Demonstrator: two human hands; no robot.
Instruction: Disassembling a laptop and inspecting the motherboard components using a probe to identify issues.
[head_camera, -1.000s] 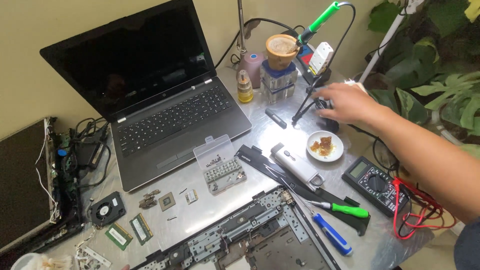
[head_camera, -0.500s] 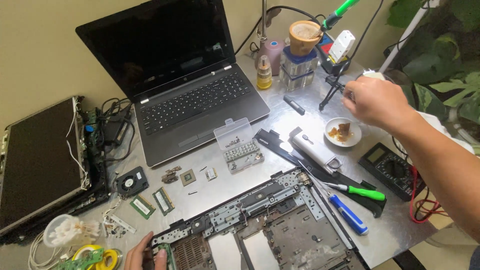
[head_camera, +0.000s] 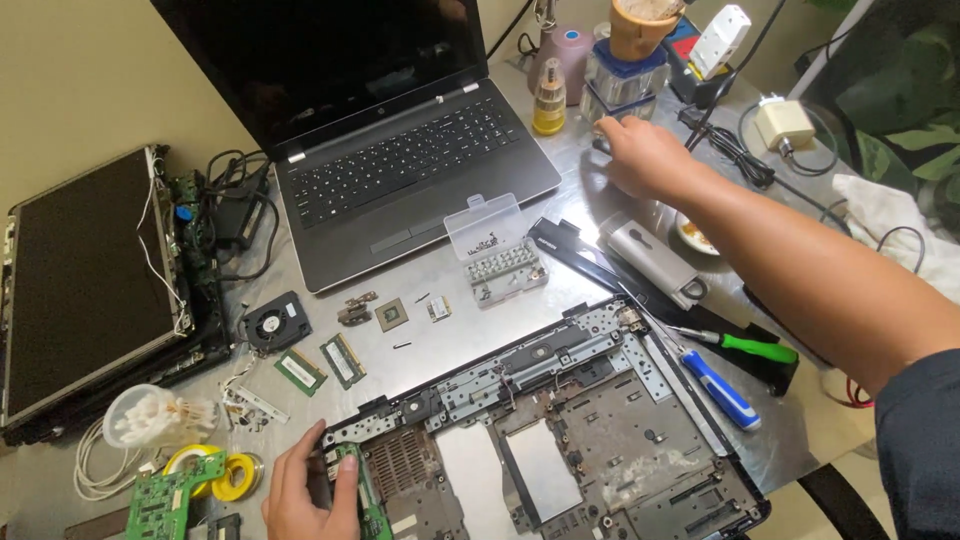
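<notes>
My left hand (head_camera: 310, 492) is at the bottom edge, fingers closed around the near-left corner of a stripped laptop base (head_camera: 600, 440) that lies open with its metal frame showing. My right hand (head_camera: 645, 155) reaches across the table to the far side. Its fingers are bent down onto the tabletop beside a clear jar with a blue lid (head_camera: 620, 85), over a small dark object (head_camera: 598, 141). Whether it grips that object is hidden. An open black laptop (head_camera: 400, 170) stands to the left of that hand.
A clear screw box (head_camera: 495, 250), grey tool (head_camera: 655, 262), green-handled screwdriver (head_camera: 755, 348) and blue-handled tool (head_camera: 725, 392) lie mid-table. A fan (head_camera: 272, 322), memory sticks (head_camera: 342, 360), chip (head_camera: 391, 314) and screen panel (head_camera: 80, 280) sit left. Cables and a white charger (head_camera: 783, 125) lie far right.
My right hand has moved left from the small stand to the table by the jar. My left hand came into view and took hold of the base's corner. The view shifted down.
</notes>
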